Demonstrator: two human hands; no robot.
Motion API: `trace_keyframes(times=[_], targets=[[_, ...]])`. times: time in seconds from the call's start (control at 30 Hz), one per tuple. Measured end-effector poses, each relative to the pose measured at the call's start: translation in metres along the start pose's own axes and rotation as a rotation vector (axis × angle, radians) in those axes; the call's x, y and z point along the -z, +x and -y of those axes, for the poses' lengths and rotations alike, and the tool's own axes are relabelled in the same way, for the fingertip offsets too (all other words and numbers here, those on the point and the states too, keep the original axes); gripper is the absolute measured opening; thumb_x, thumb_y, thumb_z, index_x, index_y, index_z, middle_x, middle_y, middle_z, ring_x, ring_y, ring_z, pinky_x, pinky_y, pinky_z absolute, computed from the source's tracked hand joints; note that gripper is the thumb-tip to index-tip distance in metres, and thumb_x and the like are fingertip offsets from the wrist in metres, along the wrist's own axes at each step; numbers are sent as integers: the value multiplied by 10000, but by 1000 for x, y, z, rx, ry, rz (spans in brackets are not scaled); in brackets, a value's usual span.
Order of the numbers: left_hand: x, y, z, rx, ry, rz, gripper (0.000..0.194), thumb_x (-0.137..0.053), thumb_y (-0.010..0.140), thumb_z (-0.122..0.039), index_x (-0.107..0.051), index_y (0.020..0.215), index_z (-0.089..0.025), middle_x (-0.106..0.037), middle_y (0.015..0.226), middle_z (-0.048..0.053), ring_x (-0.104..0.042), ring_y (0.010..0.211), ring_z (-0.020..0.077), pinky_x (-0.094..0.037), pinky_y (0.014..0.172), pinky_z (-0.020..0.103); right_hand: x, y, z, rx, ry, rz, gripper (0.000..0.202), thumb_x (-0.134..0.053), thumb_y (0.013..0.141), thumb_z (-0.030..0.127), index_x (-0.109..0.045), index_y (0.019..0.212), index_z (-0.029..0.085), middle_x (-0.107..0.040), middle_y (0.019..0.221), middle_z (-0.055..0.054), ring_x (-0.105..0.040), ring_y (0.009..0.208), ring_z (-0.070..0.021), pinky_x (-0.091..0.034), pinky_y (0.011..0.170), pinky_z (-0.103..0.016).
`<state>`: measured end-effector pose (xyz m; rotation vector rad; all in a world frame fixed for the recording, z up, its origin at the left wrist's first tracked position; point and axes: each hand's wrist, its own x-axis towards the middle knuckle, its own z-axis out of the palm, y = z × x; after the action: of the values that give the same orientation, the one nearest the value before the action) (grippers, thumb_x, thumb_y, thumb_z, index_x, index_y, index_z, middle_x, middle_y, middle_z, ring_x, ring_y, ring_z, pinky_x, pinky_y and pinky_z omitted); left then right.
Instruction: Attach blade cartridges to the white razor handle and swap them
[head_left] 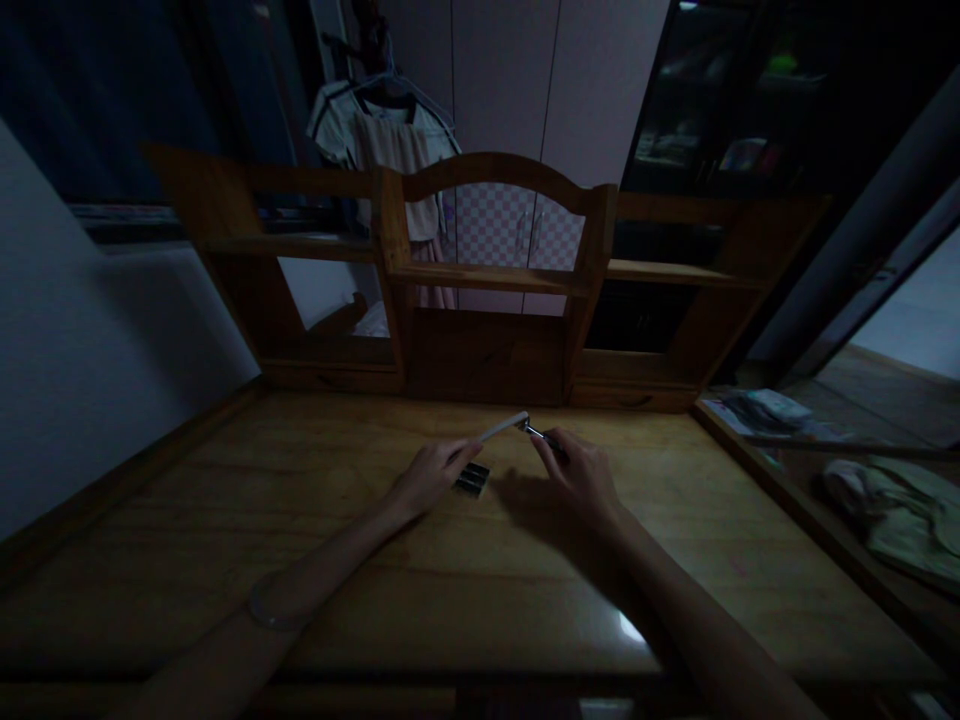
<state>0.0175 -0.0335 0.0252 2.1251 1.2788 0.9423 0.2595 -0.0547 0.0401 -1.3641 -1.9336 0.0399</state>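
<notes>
My left hand [437, 474] is closed on the near end of a thin, pale strip [501, 428], which points up and to the right. Opposite it, my right hand [579, 468] grips a small tool with a shiny metal shaft and dark handle [538, 433]; its exact kind is too small and dim to make out. The tool's tip meets or overlaps the strip's far end, though I cannot tell whether they touch. Just beside my left fingers, a small dark rectangular object [472, 478] with lighter lines lies on the wooden desk [360, 580].
A wooden shelf unit [487, 278] with small drawers stands along the desk's back edge. Clothes on hangers [390, 125] hang behind it, before a pale wardrobe [502, 80]. To the right, beyond the desk's raised rim, lie papers [772, 408] and a heap of cloth [900, 510]. The room is dim.
</notes>
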Motion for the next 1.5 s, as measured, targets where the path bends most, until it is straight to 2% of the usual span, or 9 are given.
trace_keyframes(times=[0.47,0.63,0.73,0.83,0.93,1.03,1.2,1.37,1.5], targets=[[1,1,-1,18,3,-32,516,-356,895,-535,-657,763,-137,-572,620,2,-483,591,138,-319,550,226,1,0,2,10,-19,17,349,-403,934,436,-653,891,198,-677,767,-55,-606,644,-161,-355,573,-239],[-1,2,5,3,10,1,498,-376,898,-515,-680,795,-135,-613,666,12,-523,625,150,-331,577,233,1,-1,2,14,-31,24,331,-423,926,432,-653,888,196,-677,745,-52,-608,637,-165,-357,576,-241],[1,4,8,39,14,-53,488,-381,897,-511,-682,831,-132,-621,690,11,-524,633,150,-332,584,233,2,-1,4,17,2,14,328,-417,931,426,-650,908,196,-680,777,-53,-611,660,-164,-368,590,-239],[1,4,7,22,12,-99,490,-377,903,-500,-652,756,-123,-569,639,-5,-484,593,127,-311,559,225,3,-1,4,6,24,8,333,-415,930,429,-650,904,196,-673,752,-48,-606,653,-161,-378,594,-237],[0,1,3,-20,-2,-55,475,-390,902,-492,-623,706,-128,-525,594,-15,-460,569,117,-292,537,221,3,-1,2,-2,32,10,330,-422,924,430,-653,910,195,-668,743,-47,-602,650,-162,-386,600,-239],[-2,0,1,-25,1,-6,473,-392,900,-490,-635,706,-133,-564,612,0,-480,580,130,-296,537,227,5,-2,2,6,62,10,327,-419,924,420,-656,914,194,-667,758,-49,-598,663,-162,-390,609,-239],[0,2,4,52,55,-44,476,-372,905,-499,-658,778,-141,-594,643,8,-496,591,137,-301,551,237,7,-2,4,-10,153,-10,340,-419,924,424,-654,873,184,-618,679,-21,-546,587,-133,-357,572,-233],[2,-1,0,-2,39,-137,442,-377,913,-479,-594,727,-142,-470,578,-27,-421,539,104,-265,524,233,6,2,0,-149,353,-21,448,-387,917,496,-649,755,170,-520,597,-4,-490,554,-127,-329,525,-234],[3,-5,-3,-41,42,-195,388,-420,904,-457,-552,709,-149,-375,548,-45,-372,499,90,-229,502,237,1,7,-4,-359,756,150,501,-358,893,564,-625,761,161,-333,513,42,-314,430,-95,-227,420,-223]])
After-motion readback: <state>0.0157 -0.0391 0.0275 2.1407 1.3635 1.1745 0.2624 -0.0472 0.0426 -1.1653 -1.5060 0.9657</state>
